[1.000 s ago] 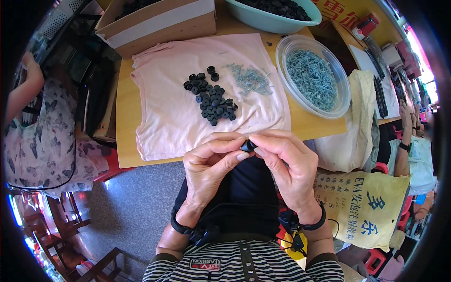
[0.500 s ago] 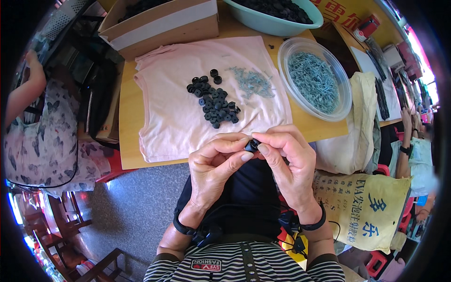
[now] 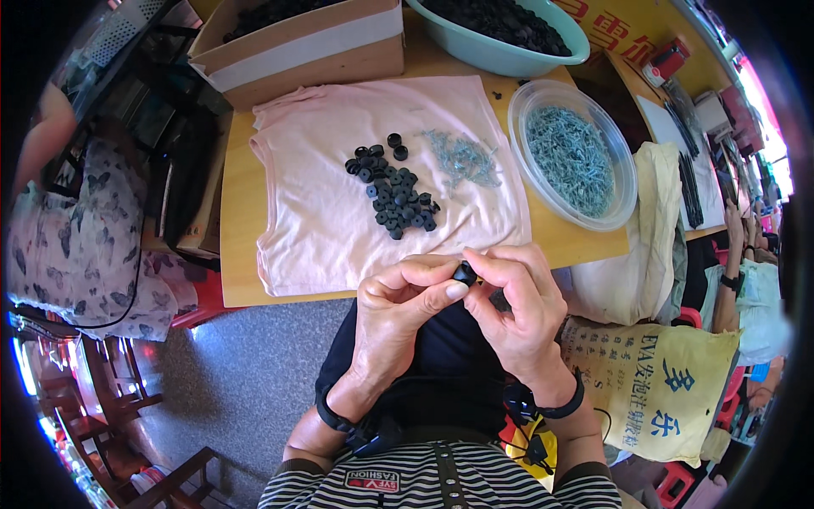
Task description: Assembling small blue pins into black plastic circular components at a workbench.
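Landmark: the pink cloth point(image 3: 339, 204), spread flat on the tabletop point(image 3: 237, 195).
Left hand point(image 3: 394, 318): just below the cloth's near edge, fingers curled, thumb and forefinger pinching a small black ring point(image 3: 464, 273).
Right hand point(image 3: 517, 305): beside the left, touching it at the fingertips — closed on the same black ring from the other side.
Black ring: held between both hands, over the cloth's near edge, above the lap.
On the cloth: a heap of black rings point(image 3: 394, 195) near its middle; a scatter of small pale screws point(image 3: 462, 157) just right of the heap.
Right of the cloth: a clear round tub point(image 3: 623, 182) filled with more pale screws; nearer and lower, a yellow sack point(image 3: 661, 382) with blue and dark printed characters.
Beyond the cloth: a cardboard box point(image 3: 314, 51) with a white band along its side — black parts inside; right of it, a pale green basin point(image 3: 509, 55) of black parts.
Far right, past the basin: an orange sign point(image 3: 610, 30) with red characters.
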Tool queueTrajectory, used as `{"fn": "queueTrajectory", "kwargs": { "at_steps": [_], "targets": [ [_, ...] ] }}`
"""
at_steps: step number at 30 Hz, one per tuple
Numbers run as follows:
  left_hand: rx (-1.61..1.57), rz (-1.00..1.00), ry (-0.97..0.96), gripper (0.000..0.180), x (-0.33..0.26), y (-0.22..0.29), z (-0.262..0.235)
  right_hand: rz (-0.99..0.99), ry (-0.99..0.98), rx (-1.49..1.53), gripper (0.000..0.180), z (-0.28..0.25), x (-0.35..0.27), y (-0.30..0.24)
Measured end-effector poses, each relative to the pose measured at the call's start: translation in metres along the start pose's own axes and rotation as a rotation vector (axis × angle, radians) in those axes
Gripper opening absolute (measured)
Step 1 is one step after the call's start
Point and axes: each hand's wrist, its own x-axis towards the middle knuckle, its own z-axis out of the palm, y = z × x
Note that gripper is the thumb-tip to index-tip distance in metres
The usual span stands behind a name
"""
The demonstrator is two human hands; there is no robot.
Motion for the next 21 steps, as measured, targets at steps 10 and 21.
{"fn": "queueTrajectory", "kwargs": {
  "at_steps": [10,21],
  "targets": [
    [-0.083,-0.002,0.059,0.018,0.009,-0.007,0.008,0.025,0.031,0.022,0.031,-0.001,0.013,0.001],
    [0.615,0.336,0.230,0.015,0.033,0.028,-0.030,0.060,0.005,-0.170,0.018,-0.014,0.139,0.060]
  ]
}}
